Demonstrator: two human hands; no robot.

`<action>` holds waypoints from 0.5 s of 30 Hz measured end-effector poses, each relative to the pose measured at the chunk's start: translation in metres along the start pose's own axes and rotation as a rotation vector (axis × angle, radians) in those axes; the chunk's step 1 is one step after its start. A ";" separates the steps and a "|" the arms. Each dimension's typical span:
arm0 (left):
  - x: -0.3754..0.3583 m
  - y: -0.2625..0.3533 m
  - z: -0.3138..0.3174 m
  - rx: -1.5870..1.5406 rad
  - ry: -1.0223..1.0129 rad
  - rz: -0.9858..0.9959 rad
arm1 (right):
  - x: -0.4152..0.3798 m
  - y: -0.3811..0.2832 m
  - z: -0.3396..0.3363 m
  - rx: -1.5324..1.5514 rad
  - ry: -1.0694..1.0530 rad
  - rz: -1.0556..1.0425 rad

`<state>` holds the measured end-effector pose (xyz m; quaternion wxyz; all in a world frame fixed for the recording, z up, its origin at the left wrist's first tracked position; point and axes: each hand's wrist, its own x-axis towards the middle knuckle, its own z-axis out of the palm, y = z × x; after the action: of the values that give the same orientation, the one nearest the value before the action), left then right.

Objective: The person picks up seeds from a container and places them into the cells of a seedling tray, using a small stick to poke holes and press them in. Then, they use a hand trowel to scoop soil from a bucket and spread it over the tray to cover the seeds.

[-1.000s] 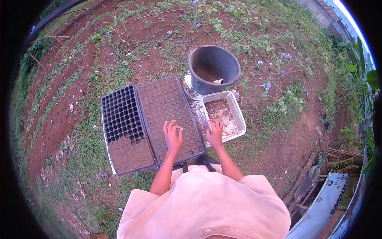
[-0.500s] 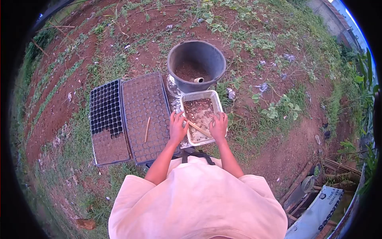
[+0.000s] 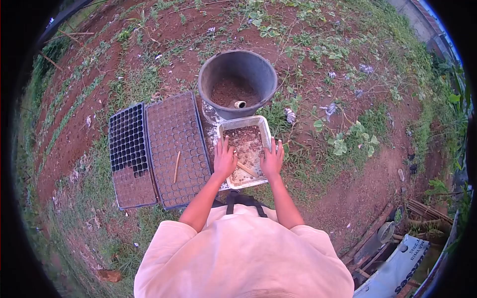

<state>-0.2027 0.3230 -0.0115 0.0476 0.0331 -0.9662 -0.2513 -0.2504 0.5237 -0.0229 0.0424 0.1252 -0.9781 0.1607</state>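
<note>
A white plastic basket (image 3: pixel 243 120) with brown crumbly material and pale specks stands before me. My left hand (image 3: pixel 225 160) is on its left side, thumb toward the inside and fingers over the rim. On the opposite side, my right hand (image 3: pixel 272 159) takes hold of the right rim in the same way. A flat tan stick (image 3: pixel 247 170) lies inside, between the hands, its left end close to my left hand. Fingertips beyond the rim are partly hidden.
Behind the basket stands a large dark pot (image 3: pixel 271 89) holding soil and a small pale cylinder (image 3: pixel 240 104). At left are a soil-filled seedling tray (image 3: pixel 175 129) with a thin stick (image 3: pixel 177 167) on it, and a partly filled black seedling tray (image 3: pixel 128 136). Weeds surround them.
My fingers have let go of the tan stick, which now lies in the basket. Both hands have moved onto the basket's sides. The view has shifted slightly.
</note>
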 end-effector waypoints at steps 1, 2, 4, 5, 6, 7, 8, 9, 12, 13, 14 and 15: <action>0.002 0.000 0.003 0.031 0.002 0.029 | 0.002 0.000 0.000 -0.018 -0.014 0.011; 0.005 0.000 0.005 0.060 0.005 0.058 | 0.004 0.000 0.001 -0.019 -0.016 0.017; 0.009 -0.001 0.010 0.077 0.016 0.077 | 0.007 -0.001 0.003 -0.015 -0.020 0.006; 0.010 -0.001 0.012 0.098 0.032 0.093 | 0.008 -0.002 0.004 -0.019 -0.025 0.010; 0.013 -0.001 0.011 0.108 0.034 0.089 | 0.011 -0.003 0.005 -0.018 0.002 -0.019; 0.014 0.000 0.011 0.104 0.032 0.088 | 0.013 -0.003 0.006 -0.016 0.030 -0.050; 0.017 0.000 0.009 0.108 0.019 0.088 | 0.015 -0.004 0.007 -0.015 0.021 -0.058; 0.018 -0.002 0.011 0.112 0.006 0.086 | 0.018 -0.004 0.007 -0.018 0.019 -0.060; 0.022 -0.005 0.015 0.084 0.045 0.087 | 0.027 -0.009 0.006 -0.036 0.003 -0.104; 0.024 -0.007 0.016 0.076 0.069 0.083 | 0.030 -0.011 0.006 -0.037 0.005 -0.106; 0.025 -0.008 0.018 0.074 0.074 0.083 | 0.032 -0.013 0.005 -0.037 -0.006 -0.116; 0.024 -0.007 0.017 0.080 0.054 0.054 | 0.034 -0.013 0.007 -0.037 -0.019 -0.126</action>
<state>-0.2284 0.3227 -0.0278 0.0791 0.0154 -0.9743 -0.2102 -0.2805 0.5020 -0.0216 0.0456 0.1873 -0.9714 0.1386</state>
